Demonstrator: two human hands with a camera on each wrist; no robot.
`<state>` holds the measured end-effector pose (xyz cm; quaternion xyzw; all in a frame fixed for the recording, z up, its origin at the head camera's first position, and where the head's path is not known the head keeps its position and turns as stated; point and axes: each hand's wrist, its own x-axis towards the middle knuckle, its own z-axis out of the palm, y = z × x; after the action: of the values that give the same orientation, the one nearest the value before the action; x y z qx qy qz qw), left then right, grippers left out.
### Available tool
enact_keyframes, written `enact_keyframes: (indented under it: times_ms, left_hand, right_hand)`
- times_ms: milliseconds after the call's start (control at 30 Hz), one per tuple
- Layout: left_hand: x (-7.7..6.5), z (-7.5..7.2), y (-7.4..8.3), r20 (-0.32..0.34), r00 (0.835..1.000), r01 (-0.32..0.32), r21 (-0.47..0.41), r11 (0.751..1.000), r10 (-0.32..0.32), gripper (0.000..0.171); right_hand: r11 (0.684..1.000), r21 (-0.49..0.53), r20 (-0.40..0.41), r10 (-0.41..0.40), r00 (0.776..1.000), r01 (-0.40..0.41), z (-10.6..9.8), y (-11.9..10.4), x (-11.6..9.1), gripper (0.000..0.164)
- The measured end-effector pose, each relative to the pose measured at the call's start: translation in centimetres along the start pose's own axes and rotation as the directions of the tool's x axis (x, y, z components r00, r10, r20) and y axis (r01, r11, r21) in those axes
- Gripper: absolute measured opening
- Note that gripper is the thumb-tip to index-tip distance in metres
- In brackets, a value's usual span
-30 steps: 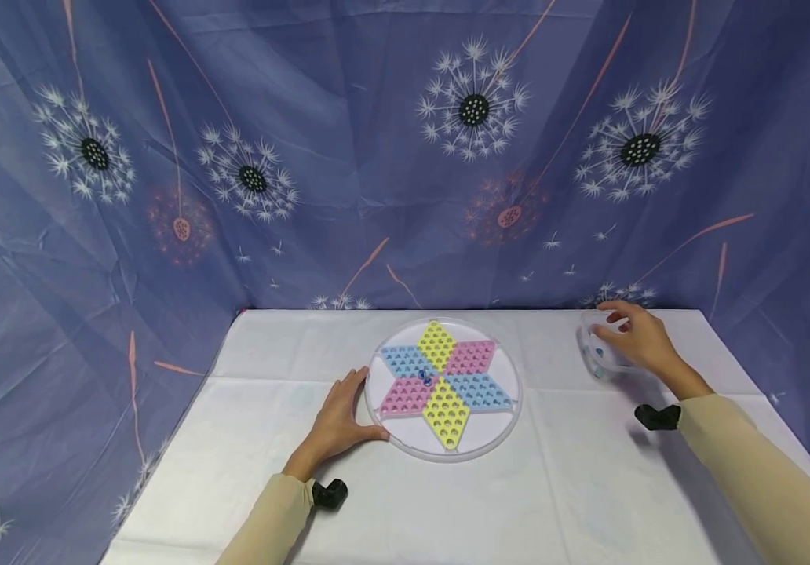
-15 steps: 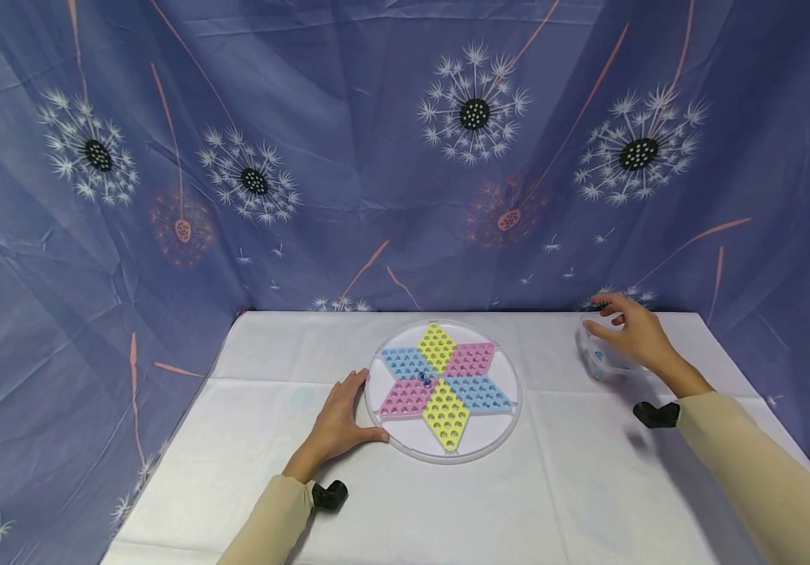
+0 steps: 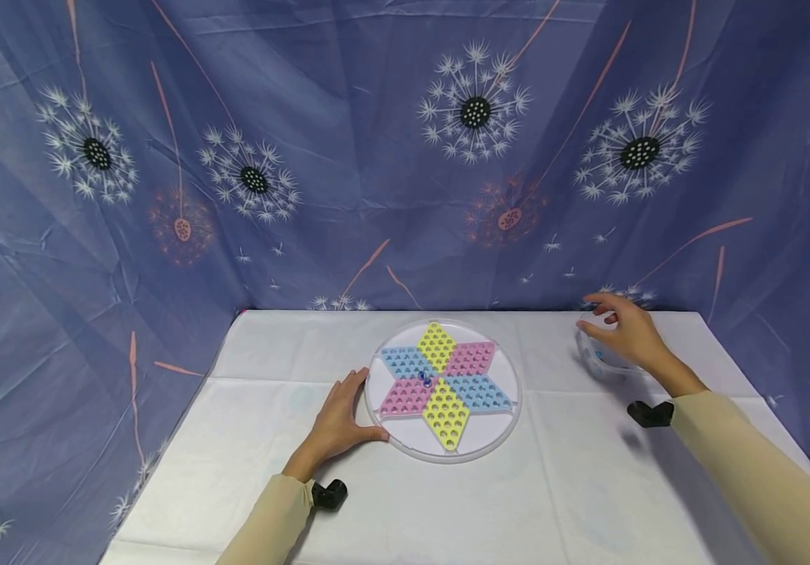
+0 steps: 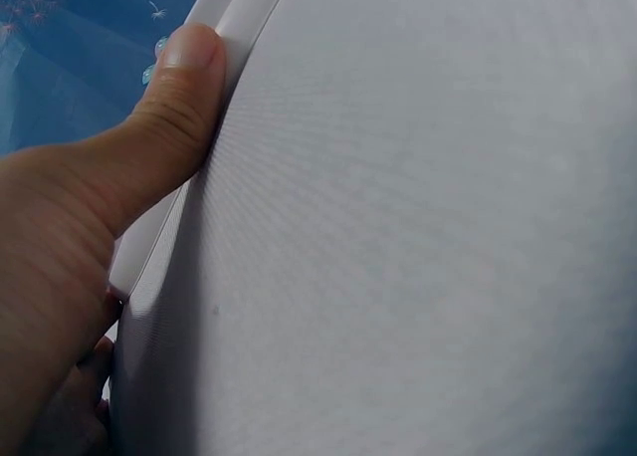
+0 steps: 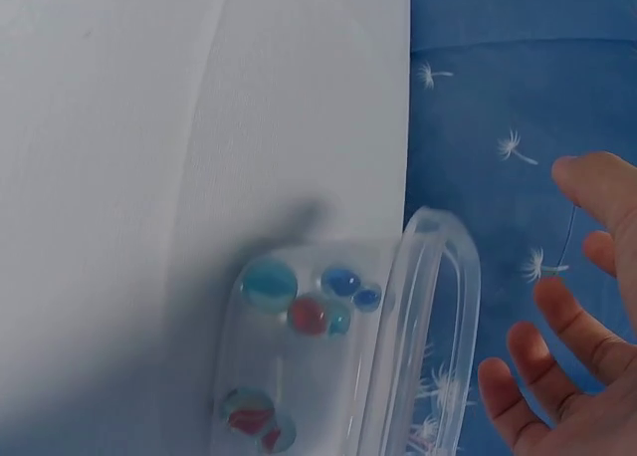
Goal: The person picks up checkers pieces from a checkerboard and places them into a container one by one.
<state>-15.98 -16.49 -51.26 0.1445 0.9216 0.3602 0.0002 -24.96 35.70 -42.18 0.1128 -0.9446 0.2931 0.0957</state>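
Observation:
A round Chinese checkers board (image 3: 479,431) with a yellow, pink and blue star lies on the white-covered table. Two blue marbles (image 3: 428,383) sit near its centre. My left hand (image 3: 337,420) rests against the board's left rim, thumb (image 4: 179,98) and fingers spread along the edge. My right hand (image 3: 627,333) hovers over a clear plastic box (image 3: 599,369) at the back right, thumb and fingers apart, nothing visible between them. In the right wrist view several marbles, among them a teal marble (image 5: 269,284) and a red one (image 5: 308,315), show through the box wall.
A blue curtain (image 3: 363,157) with dandelion prints hangs behind and beside the table. White cloth (image 3: 553,471) covers the table, and its back edge runs close behind the box. Black wrist cameras (image 3: 330,494) sit on both wrists.
My right hand has shifted slightly left above the box, its thumb and fingertips now nearer the box's left side. The left hand, the board and its two marbles have stayed in place.

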Motion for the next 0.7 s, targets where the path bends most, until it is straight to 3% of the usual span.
enact_keyframes:
  times_ms: [300, 700]
  left_hand:
    - [0.0, -0.1, 0.1, 0.004, 1.0, 0.008, 0.004, 1.0, -0.008, 0.125]
    - [0.0, 0.0, 0.1, 0.004, 1.0, 0.01, 0.018, 1.0, -0.011, 0.125]
  right_hand:
    - [0.997, 0.023, -0.01, -0.075, 0.997, 0.076, 0.7, -1.6, 0.5, 0.053]
    - [0.993, 0.049, 0.018, -0.109, 0.994, 0.108, 2.9, -4.6, 2.0, 0.052]
